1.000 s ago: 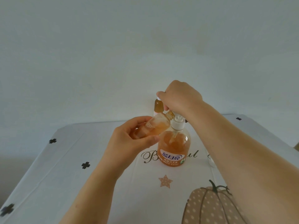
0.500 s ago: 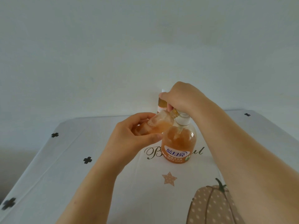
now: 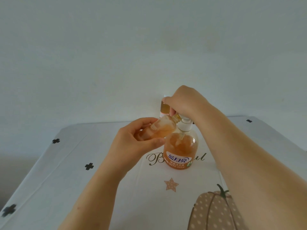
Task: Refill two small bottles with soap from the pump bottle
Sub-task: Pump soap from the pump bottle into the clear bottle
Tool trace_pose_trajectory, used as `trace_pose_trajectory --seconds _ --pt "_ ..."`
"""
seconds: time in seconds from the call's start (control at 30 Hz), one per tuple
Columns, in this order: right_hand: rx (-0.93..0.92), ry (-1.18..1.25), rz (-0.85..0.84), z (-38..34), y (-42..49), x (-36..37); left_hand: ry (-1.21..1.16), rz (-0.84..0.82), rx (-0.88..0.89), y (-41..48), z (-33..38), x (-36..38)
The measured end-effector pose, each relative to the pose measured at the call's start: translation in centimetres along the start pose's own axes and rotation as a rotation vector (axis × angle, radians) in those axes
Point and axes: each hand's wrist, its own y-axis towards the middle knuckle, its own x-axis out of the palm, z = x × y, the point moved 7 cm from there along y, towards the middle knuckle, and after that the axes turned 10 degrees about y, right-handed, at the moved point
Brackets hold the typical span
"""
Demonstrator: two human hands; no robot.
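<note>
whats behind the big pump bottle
A second small bottle stands behind the pump bottle. Only its amber upper part shows; the right hand and the tilted bottle cover the rest.

The person's left hand (image 3: 132,143) and right hand (image 3: 184,102) are bare, with nothing worn on fingers or wrists. Back from the fingers, the left forearm (image 3: 93,193) and the right forearm (image 3: 249,163) are bare skin all the way to the lower edge of the view. The left thumbnail (image 3: 160,141) is short and plain. A small faint spot (image 3: 77,208) marks the left forearm, far back from the fingers.
</note>
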Motion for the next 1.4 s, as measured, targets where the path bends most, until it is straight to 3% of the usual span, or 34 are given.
trace_pose_trajectory --seconds 0.17,0.43,0.77,1.4 --pt "-0.028 -0.024 0.075 -0.6 -0.2 -1.1 -0.051 0.042 -0.008 -0.3 0.5 0.1" --pt "-0.023 -0.039 0.0 -0.6 -0.8 -0.9 -0.039 0.021 -0.027 -0.3 0.2 0.0" --pt "-0.01 -0.005 0.029 0.4 0.2 0.6 -0.072 -0.063 -0.073 0.3 -0.6 0.0" --pt "-0.014 -0.046 0.003 -0.8 -0.6 -0.9 -0.117 -0.027 -0.044 -0.3 0.3 0.1"
